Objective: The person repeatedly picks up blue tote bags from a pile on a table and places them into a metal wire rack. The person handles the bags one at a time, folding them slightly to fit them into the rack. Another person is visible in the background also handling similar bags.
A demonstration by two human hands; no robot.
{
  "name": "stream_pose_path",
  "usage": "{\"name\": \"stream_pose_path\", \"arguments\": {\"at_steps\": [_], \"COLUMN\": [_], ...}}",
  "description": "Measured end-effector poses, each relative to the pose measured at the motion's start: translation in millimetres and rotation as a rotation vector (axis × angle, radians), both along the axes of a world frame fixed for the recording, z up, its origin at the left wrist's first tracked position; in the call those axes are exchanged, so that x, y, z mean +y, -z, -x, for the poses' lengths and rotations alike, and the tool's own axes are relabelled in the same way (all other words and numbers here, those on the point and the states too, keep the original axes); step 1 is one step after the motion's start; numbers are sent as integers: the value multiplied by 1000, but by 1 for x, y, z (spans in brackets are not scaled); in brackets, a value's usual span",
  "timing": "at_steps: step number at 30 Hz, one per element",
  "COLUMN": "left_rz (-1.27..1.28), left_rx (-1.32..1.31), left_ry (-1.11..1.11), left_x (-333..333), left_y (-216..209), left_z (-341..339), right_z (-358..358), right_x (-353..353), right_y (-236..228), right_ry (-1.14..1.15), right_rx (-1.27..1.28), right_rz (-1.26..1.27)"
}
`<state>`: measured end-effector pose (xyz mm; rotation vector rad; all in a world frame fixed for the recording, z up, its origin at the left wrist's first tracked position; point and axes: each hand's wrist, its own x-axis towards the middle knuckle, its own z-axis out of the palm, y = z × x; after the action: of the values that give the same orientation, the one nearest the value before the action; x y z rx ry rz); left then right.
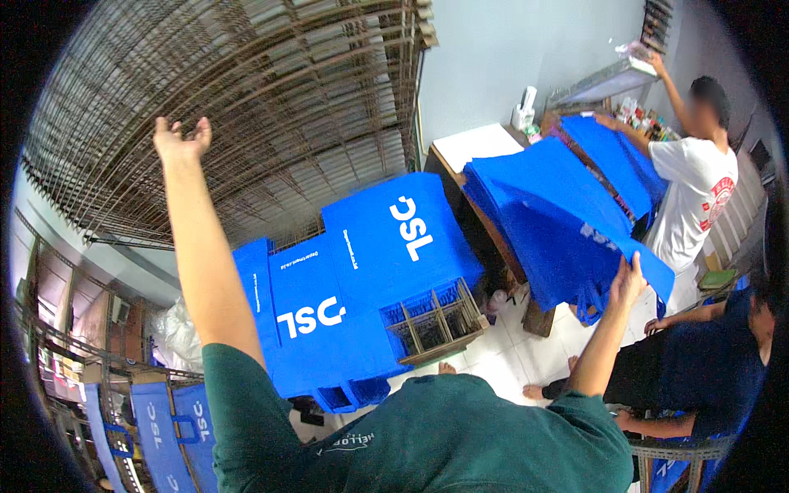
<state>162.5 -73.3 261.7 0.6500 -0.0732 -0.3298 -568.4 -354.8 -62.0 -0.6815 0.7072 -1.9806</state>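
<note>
My left hand [182, 140] is raised high at the upper left, fingers apart and slightly curled, in front of the raised drying-rack grids [271, 107]; nothing shows in it. My right hand [629, 283] grips the edge of a blue fabric bag [592, 234] with white print, pulled up and bent at the near end of a stack of blue bags [526, 181] on a table. Left of that stack, printed blue bags [362, 238] lie flat on a lower rack level.
A person in a white shirt [686, 181] works at the far right of the table, with one hand on a printing screen frame [604, 82]. Another person in dark clothes [699, 361] sits low at the right. More blue bags [156, 427] hang on a rack at the lower left.
</note>
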Motion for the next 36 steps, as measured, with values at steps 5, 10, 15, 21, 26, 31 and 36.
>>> {"name": "stream_pose_path", "arguments": {"at_steps": [5,10,15,21,26,31,36], "left_rz": [34,22,122,-153,-380,-430,-469], "left_rx": [-152,-180,-260,400,597,676,593], "left_ry": [-10,-177,26,253,101,23,-57], "left_x": [14,50,120,236,236,231,223], "left_y": [36,69,172,350,456,498,528], "left_z": [8,65,144,238,254,264,267], "right_z": [10,13,15,64,71,35,30], "right_x": [118,201,301,352,353,369,364], "right_y": [-68,-84,-105,-98,-112,-141,-136], "right_ry": [45,39,196,431,412,347,197], "right_rx": [-2,21,142,215,176,186,168], "right_rz": [-1,97,38,-49,-71,-35,48]}}
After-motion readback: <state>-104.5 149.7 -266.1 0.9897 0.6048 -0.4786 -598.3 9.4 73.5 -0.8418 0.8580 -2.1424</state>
